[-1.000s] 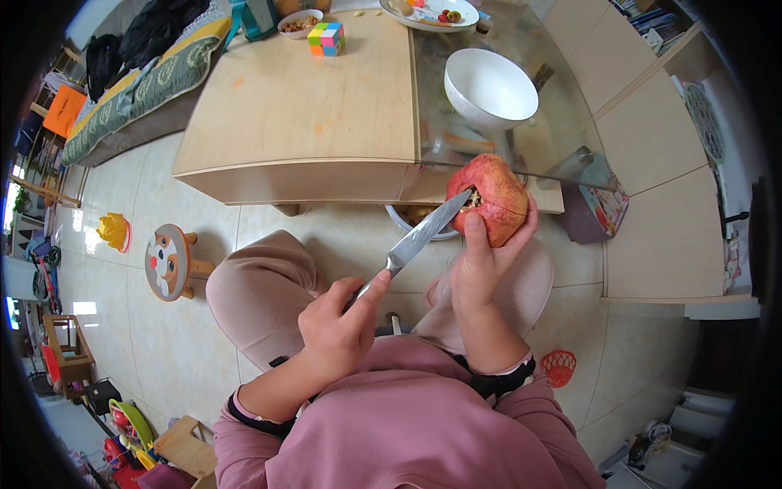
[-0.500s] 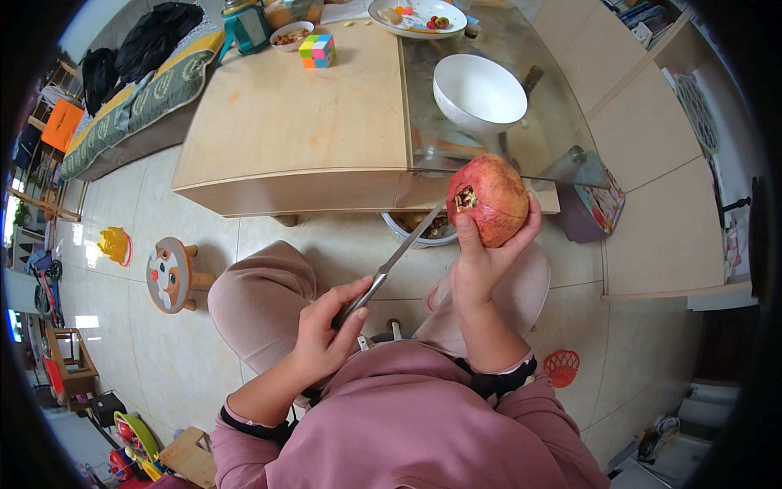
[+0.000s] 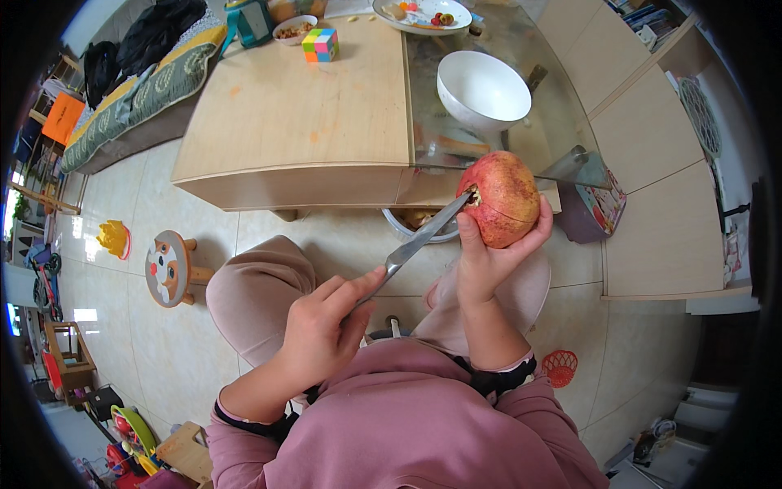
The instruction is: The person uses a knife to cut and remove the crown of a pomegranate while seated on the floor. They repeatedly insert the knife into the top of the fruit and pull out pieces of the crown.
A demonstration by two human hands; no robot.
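Note:
My right hand (image 3: 509, 248) cradles a large red pomegranate (image 3: 507, 200) from below and its right side, thumb on the near face. A thin cut line runs round the fruit's skin. In my left hand (image 3: 330, 318) is a knife (image 3: 419, 247), its handle wrapped by the fingers and the index finger laid along the top. The blade's tip touches the opened crown end on the fruit's left side; whether it goes inside I cannot tell. Beyond the fruit, a white bowl (image 3: 484, 88) stands on the glass part of the table (image 3: 293, 114).
Under the table edge sits a bin (image 3: 399, 224) with scraps. A puzzle cube (image 3: 321, 45), a small bowl of nuts or peel (image 3: 294, 31) and a white plate (image 3: 423, 29) stand farther back. Left on the floor is a round stool (image 3: 169, 269); a purple container (image 3: 588, 213) stands at right.
My left hand has turned the knife and pushed it up and right, so its tip now meets the crown. The pomegranate has shifted slightly right and turned a little.

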